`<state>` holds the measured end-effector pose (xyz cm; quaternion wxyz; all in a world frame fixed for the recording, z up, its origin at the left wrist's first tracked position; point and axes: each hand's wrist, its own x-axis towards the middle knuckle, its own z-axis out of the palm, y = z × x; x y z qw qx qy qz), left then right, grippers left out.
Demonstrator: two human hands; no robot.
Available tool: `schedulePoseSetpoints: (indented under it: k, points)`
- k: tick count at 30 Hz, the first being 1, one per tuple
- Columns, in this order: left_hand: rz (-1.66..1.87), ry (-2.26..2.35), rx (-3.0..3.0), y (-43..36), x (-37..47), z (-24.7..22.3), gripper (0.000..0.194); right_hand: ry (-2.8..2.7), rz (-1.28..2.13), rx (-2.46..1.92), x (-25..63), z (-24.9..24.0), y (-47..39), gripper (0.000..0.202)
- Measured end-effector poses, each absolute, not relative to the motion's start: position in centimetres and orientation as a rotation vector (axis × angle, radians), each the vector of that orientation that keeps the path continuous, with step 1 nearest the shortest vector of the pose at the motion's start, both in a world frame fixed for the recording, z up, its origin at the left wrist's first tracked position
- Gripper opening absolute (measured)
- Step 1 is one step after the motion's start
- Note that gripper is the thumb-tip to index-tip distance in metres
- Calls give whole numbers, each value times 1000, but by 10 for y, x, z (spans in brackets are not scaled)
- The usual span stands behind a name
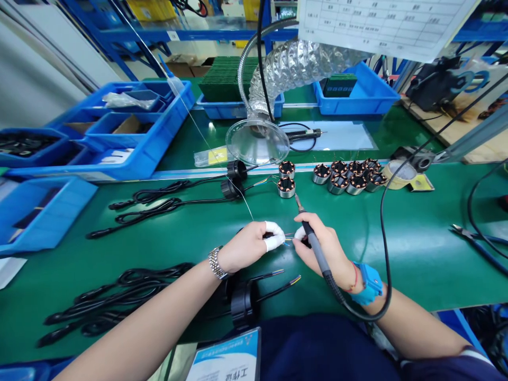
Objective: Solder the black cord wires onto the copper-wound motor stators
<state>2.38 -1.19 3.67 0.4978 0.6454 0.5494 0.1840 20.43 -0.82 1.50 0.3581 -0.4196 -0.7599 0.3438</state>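
Green and glossy, the surface [420, 233] lies under both hands. Between them is a small bundle of thin, multicoloured insulated wires [289, 239], near the middle of the surface. The left hand [248, 244], with white finger covers, pinches the bundle between thumb and forefinger. The right hand [323, 241] grips a slim grey-and-black soldering iron [315, 247], its tip pointing away, near a steel ring with copper windings [286, 188]; I cannot tell whether its covered fingertips also pinch the wire ends.

The wires are probably light, limp and easily bent, with fragile ends, best held by the insulation just behind the tips. The iron looks light and stiff, though its black cord may drag; the dark grip is the place to hold, well back from the metal tip, which may be hot.
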Motion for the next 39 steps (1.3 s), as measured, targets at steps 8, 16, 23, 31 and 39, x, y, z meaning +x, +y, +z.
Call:
schedulePoseSetpoints:
  k: [8,16,23,31,39]
  points:
    - [385,1352,1532,-13,27,41,18,-2052,737,-931,254,46,-15,29]
    - [367,1354,1541,-11,24,39,16,-1913,986,-903,268,44,-15,20]
    - [358,1361,1548,-10,24,39,16,-1905,1042,-920,263,43,-12,18]
    - [364,1362,1557,-11,25,41,14,-1909,1063,-935,262,43,-11,17]
    - [364,1382,1553,-10,27,42,12,-1913,1079,-908,261,44,-11,18]
